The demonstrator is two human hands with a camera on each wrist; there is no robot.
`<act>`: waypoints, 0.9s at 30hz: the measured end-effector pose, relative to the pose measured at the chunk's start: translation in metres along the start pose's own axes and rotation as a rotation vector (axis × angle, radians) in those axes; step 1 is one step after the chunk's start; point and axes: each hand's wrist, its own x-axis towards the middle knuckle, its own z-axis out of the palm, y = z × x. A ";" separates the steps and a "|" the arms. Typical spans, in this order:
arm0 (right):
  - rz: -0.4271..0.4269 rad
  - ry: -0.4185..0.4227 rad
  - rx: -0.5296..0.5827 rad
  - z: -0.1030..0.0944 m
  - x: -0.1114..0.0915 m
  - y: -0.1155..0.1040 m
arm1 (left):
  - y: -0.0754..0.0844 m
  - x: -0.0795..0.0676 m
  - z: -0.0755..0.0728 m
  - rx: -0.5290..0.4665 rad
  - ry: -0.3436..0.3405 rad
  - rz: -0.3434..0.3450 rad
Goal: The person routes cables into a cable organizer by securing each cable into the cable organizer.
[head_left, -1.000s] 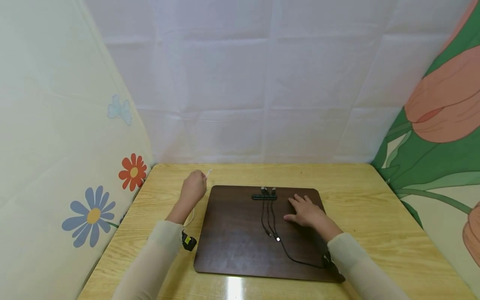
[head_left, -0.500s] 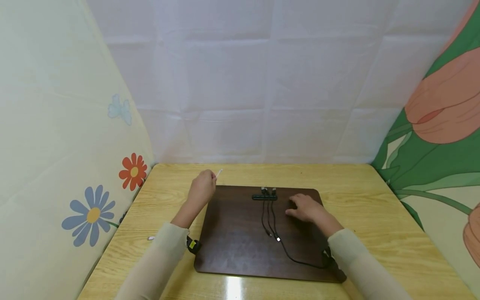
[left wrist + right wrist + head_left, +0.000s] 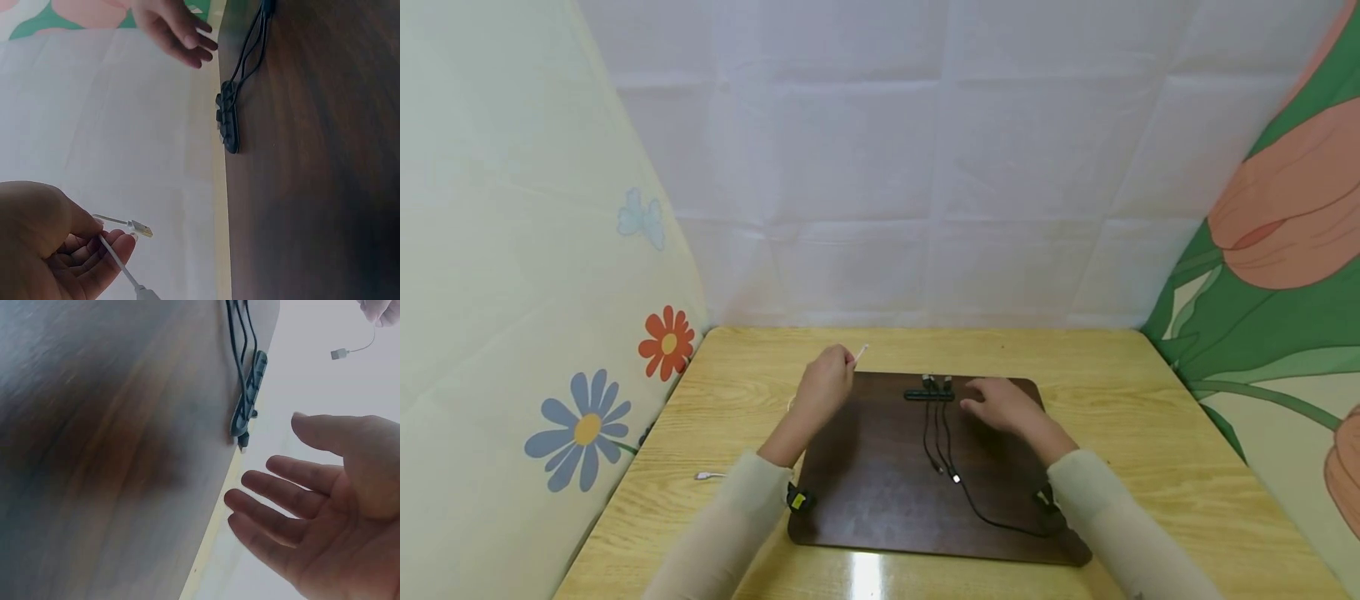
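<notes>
Between thumb and fingers my left hand [image 3: 826, 385] pinches a thin white USB cable [image 3: 120, 257], raised over the back left of a dark brown board [image 3: 880, 500]. Its USB plug [image 3: 141, 229] sticks out past the fingertips in the left wrist view. A black cable holder [image 3: 230, 134] sits at the board's back edge, with black cables [image 3: 946, 433] running through its slots toward me. My right hand [image 3: 1000, 405] hovers just right of the holder, apart from it. In the right wrist view its fingers are spread and loosely bent, with nothing held.
On the wooden table [image 3: 1150, 433] left of the board lies a white plug [image 3: 706, 476]. One black cable trails to the board's front right. A white cloth [image 3: 850, 167] hangs behind the table, with flower-printed cloths at both sides.
My left hand has moved right with the white cable, from beside the board to over its back left. My right hand has lifted off the board and shifted slightly left toward the holder.
</notes>
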 end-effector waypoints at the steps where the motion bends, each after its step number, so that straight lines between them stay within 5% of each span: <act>1: -0.009 0.004 0.001 -0.001 0.000 -0.002 | 0.002 -0.001 0.001 -0.002 -0.006 0.001; 10: -0.092 0.074 0.090 -0.002 0.008 -0.017 | 0.019 -0.007 0.009 -0.002 -0.028 0.053; 17: -0.114 0.134 0.117 0.002 0.015 -0.026 | 0.029 -0.014 0.017 -0.017 0.037 0.121; 27: -0.138 0.174 0.197 0.004 0.026 -0.040 | 0.042 -0.015 0.023 -0.023 -0.048 0.080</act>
